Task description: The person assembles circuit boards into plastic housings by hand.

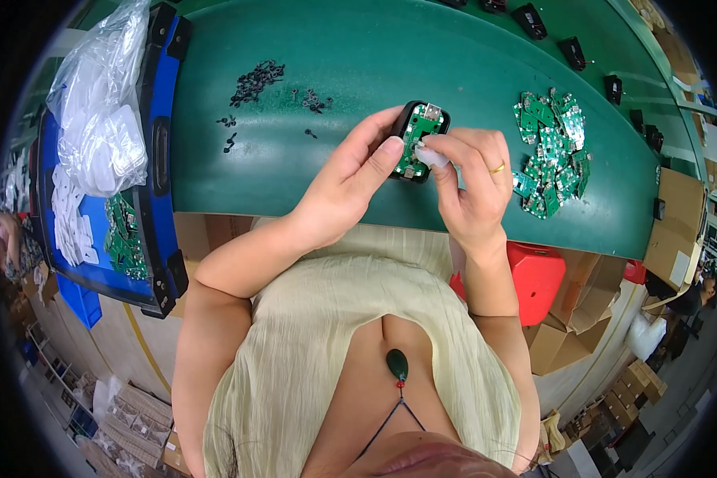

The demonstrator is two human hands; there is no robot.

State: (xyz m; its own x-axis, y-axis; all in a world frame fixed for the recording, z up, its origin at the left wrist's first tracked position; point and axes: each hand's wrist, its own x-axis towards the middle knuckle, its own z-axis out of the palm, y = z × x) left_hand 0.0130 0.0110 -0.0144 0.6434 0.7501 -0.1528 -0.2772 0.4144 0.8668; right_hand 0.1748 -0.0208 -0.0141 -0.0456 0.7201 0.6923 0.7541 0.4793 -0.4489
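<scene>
While left fingers (381, 159) grip black casing (407, 115), right fingers (452, 148) pinch whitish piece (432, 157).

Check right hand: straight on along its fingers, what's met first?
Likely the green circuit board in the black case, just ahead of the right hand and its pinched white piece; contact is unclear.
</scene>
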